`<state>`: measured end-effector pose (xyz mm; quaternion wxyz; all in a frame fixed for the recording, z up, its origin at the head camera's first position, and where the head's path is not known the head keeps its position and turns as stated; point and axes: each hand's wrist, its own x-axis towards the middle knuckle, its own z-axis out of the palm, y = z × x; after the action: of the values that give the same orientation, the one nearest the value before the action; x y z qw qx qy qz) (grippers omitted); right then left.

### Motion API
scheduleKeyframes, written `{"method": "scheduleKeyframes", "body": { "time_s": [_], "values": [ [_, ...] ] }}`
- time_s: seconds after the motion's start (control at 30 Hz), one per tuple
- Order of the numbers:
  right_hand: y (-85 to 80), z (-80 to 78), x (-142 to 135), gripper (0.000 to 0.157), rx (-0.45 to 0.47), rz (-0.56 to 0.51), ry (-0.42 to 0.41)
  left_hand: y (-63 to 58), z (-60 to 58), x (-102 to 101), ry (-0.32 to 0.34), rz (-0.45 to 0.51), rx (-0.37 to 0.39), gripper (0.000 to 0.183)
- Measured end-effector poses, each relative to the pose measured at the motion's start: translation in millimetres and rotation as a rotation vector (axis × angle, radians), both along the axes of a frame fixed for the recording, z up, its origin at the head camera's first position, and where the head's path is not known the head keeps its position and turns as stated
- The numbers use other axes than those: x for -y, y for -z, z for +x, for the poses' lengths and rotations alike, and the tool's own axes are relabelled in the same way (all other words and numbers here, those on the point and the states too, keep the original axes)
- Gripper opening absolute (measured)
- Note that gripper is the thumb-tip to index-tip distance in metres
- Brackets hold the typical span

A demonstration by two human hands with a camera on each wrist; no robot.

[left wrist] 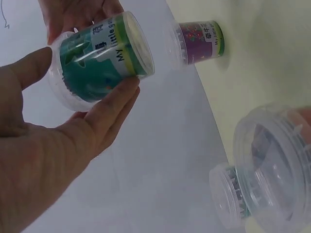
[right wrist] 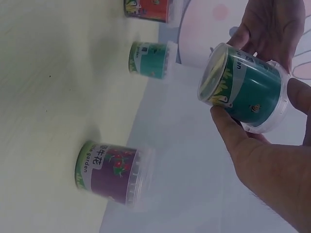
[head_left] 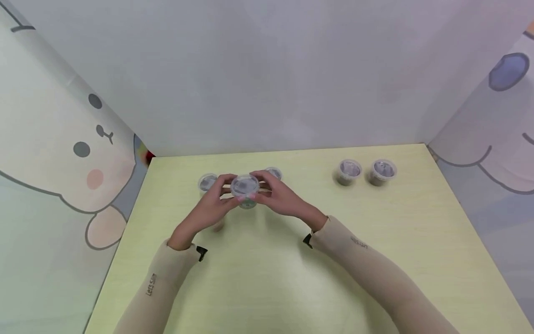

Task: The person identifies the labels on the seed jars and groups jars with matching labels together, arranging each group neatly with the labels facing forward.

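Both hands hold one teal plastic cup (head_left: 245, 186) with a clear lid, raised above the table. My left hand (head_left: 214, 206) grips its left side and my right hand (head_left: 278, 195) its right, thumbs at the near side. In the left wrist view the cup (left wrist: 99, 63) bears the printed words "My little" and a green-yellow band at its base. The right wrist view shows a small bee printed on the same cup (right wrist: 255, 92). Behind the hands stands a purple cup (right wrist: 114, 170) with a red flower print, its clear lid on.
A smaller-looking teal cup (right wrist: 148, 59) and a red cup (right wrist: 148, 9) stand on the left of the pale yellow table (head_left: 258, 287). Two lidded cups, one (head_left: 348, 171) beside the other (head_left: 381, 171), stand at the back right. A grey-white wall (head_left: 267, 83) rises behind the table.
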<state>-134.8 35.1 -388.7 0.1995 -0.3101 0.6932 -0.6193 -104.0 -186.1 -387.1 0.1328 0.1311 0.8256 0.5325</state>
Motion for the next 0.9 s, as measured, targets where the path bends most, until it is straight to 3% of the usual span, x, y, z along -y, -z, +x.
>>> {"method": "scheduleKeyframes", "body": {
  "time_s": [0.23, 0.5, 0.83, 0.9],
  "values": [
    [0.6, -13.5, 11.6, 0.053, -0.038, -0.004, -0.042, -1.8, -12.4, 11.9, 0.029, -0.023, 0.016, 0.065],
    [2.0, -23.8, 20.5, 0.056, -0.043, 0.089, -0.035, 0.5, -27.2, 17.7, 0.05, -0.096, 0.008, 0.063],
    [6.6, -33.1, 31.6, 0.057, -0.071, 0.141, -0.023, 6.5, -44.2, 26.5, 0.068, -0.256, -0.104, 0.06],
    [17.8, -40.1, 34.9, 0.059, -0.084, 0.154, -0.019, 7.2, -46.6, 27.5, 0.063, -0.292, -0.112, 0.06]
  ]
}}
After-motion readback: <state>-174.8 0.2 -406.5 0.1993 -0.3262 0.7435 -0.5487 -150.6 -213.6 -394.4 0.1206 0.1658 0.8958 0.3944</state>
